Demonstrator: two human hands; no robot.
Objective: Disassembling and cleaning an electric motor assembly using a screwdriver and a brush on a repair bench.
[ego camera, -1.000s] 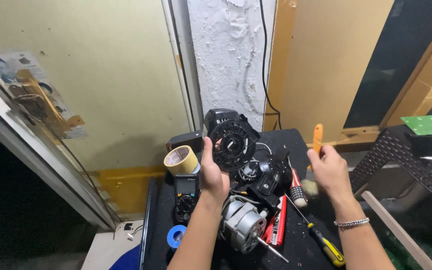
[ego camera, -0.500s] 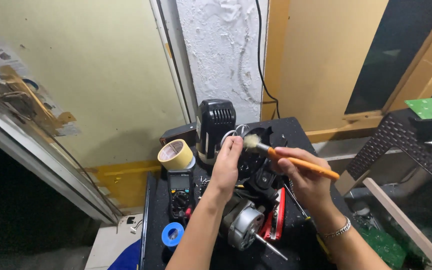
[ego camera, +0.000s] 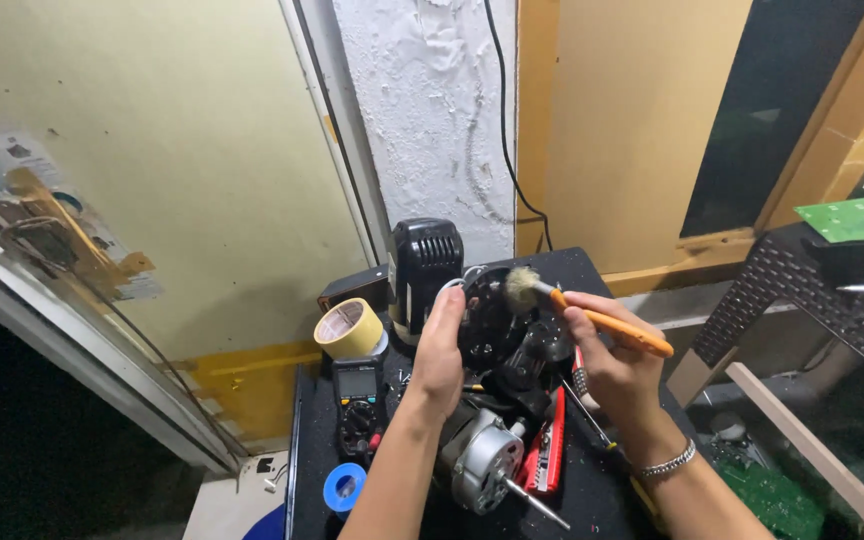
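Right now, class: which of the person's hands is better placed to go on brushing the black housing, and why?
The right hand: it grips the orange-handled brush, whose bristles touch the black housing. The left hand is occupied steadying that housing.

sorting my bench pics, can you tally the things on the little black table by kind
Tape rolls: 2, a cream roll and a blue roll
Meters: 1, the multimeter
Motors: 1, the silver motor
Black housings: 1, black housing by the left hand
Brushes: 1, the orange brush in the right hand
Red-handled tools: 1, red tool
Total: 7
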